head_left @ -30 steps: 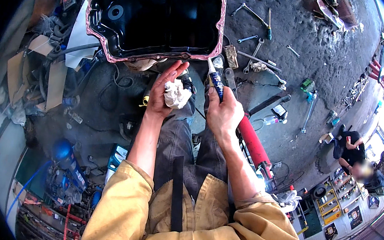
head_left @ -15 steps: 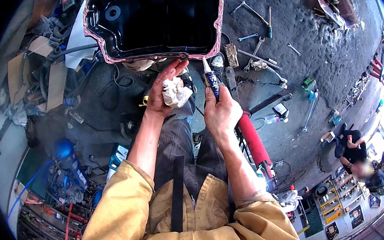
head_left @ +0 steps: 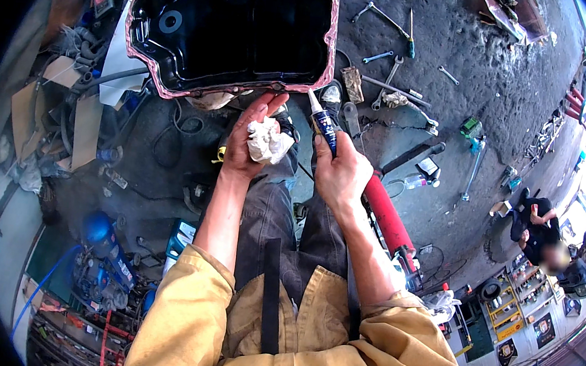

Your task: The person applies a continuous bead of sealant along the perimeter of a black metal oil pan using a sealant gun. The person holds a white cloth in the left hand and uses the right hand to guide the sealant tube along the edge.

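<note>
A black oil pan (head_left: 217, 25) with pink sealant along its flange (head_left: 331, 51) fills the top of the view, its hollow facing me. My left hand (head_left: 245, 131) is palm up below the near flange, fingertips at the pan's edge. A crumpled white paper wipe (head_left: 269, 142) rests in that palm, held by the thumb side. In my right hand (head_left: 342, 174) is a dark blue sealant tube (head_left: 324, 129), gripped between thumb and fingers. Its white nozzle (head_left: 313, 101) points up at the pan's near right corner; whether it touches I cannot tell.
Wrenches (head_left: 390, 72), a screwdriver (head_left: 411, 45) and a ratchet (head_left: 415, 110) lie on the dark floor to the right. A red jack handle (head_left: 388, 211) slants beside my right forearm. Cardboard (head_left: 88, 129) and hoses clutter the left. Another person (head_left: 539, 230) sits far right.
The pan has shifted slightly left. My right hand with the tube has moved a little down and right; my left hand stays nearly in place.
</note>
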### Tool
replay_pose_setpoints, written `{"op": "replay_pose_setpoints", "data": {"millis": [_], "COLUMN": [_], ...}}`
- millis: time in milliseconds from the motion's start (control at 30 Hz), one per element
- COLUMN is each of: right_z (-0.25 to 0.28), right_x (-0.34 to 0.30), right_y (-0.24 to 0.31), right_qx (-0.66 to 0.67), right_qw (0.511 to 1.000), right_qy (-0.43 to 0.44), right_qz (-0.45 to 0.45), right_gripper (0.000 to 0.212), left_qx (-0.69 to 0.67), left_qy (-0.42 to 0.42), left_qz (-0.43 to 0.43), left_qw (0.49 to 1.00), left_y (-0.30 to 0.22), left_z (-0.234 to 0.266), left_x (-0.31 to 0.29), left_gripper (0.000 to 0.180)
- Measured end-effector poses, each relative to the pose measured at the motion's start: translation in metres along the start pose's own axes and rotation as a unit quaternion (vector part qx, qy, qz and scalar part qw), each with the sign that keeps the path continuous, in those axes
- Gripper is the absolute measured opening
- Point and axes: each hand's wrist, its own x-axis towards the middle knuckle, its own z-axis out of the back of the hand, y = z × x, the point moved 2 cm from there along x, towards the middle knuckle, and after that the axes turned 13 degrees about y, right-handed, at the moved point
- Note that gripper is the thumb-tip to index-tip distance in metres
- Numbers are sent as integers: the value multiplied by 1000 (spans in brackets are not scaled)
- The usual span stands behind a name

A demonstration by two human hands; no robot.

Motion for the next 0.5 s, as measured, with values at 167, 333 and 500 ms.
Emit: {"op": "replay_pose_setpoints", "data": {"millis": [167,333,500], "right_z": [0,2,4], "right_x": [3,3,2], "right_y": [2,-2,-7], "right_qx": [-6,-2,-11], "right_qw": [1000,1000,1000], "right_qy": [7,-13,-10], "right_qz": [-1,-3,-15], "right_gripper": [31,31,31], "left_qx": [-17,-8,11], "left_qy": [-8,-5,-10], "left_qz": [-3,-4,4], "left_qw": [1000,1000,1000], "left_y": [0,0,2], "left_z": [-4,-2,-1], "left_x": [1,1,0], "left_gripper": [39,37,46]}}
